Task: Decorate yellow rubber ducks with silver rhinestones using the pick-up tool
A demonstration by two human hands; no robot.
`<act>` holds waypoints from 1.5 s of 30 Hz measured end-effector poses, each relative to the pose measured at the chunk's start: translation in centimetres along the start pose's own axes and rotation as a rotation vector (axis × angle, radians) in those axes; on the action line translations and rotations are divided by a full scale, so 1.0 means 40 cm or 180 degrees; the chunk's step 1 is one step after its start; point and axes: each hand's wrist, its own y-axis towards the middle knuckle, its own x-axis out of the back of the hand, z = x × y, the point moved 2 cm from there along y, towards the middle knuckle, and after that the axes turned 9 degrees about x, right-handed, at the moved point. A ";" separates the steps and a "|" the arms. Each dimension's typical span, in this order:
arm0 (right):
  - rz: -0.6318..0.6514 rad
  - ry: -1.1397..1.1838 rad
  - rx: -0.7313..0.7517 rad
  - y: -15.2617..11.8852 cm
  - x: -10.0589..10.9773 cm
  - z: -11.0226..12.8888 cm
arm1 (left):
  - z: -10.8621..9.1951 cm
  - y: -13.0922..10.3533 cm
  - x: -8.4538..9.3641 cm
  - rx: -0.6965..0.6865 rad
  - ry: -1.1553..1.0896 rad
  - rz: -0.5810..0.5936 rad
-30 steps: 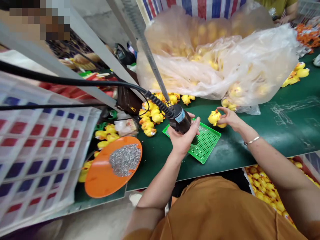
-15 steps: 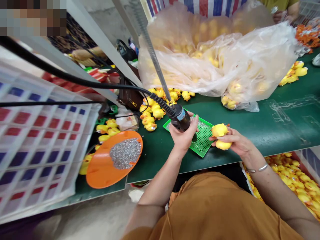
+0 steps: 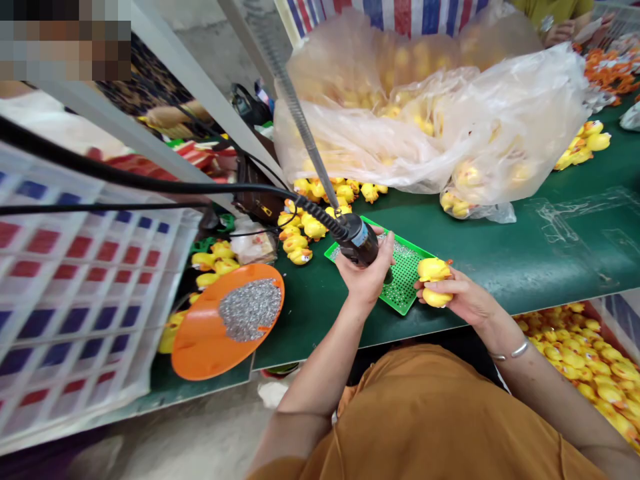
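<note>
My left hand (image 3: 367, 277) is wrapped round a black corded electric screwdriver (image 3: 359, 240), which hangs from a coiled spring and points down over a green perforated tray (image 3: 405, 272). Small silvery screws lie in the far part of that tray. At the tray's right edge, my right hand (image 3: 465, 297) grips a yellow toy duck (image 3: 434, 269) with small orange parts. The duck is held apart from the screwdriver, whose tip is mostly hidden behind my left hand.
An orange dish (image 3: 200, 340) of small metal pieces sits left. Loose yellow ducks (image 3: 300, 237) lie behind the tray, beside a large plastic bag (image 3: 350, 133) of ducks. A box of ducks (image 3: 575, 360) stands below right. Black cables (image 3: 200, 190) cross the left side. Another person's hand (image 3: 560, 32) is at back right.
My right hand has shifted slightly left and down with the toy duck, which has turned a little. My left hand stays on the screwdriver. The view has moved slightly.
</note>
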 end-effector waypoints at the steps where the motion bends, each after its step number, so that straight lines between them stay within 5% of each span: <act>1: 0.0005 -0.0010 -0.0050 0.000 0.002 -0.003 | 0.001 0.000 0.000 -0.0009 -0.0002 -0.0008; 18: -0.0187 -0.0343 0.0191 -0.003 0.012 -0.011 | -0.009 -0.005 -0.005 0.0051 0.0089 -0.0160; 27: -0.0079 -0.0131 -0.0102 -0.005 0.013 -0.031 | -0.008 -0.010 -0.011 0.0026 0.0131 -0.0120; 38: -0.0270 -0.0020 -0.0095 0.008 0.010 -0.039 | -0.137 -0.009 -0.065 -0.0298 -0.0557 0.0249; 45: -0.0296 0.0141 0.0097 0.009 0.022 -0.027 | -0.170 -0.017 -0.096 -0.0334 -0.0618 0.0334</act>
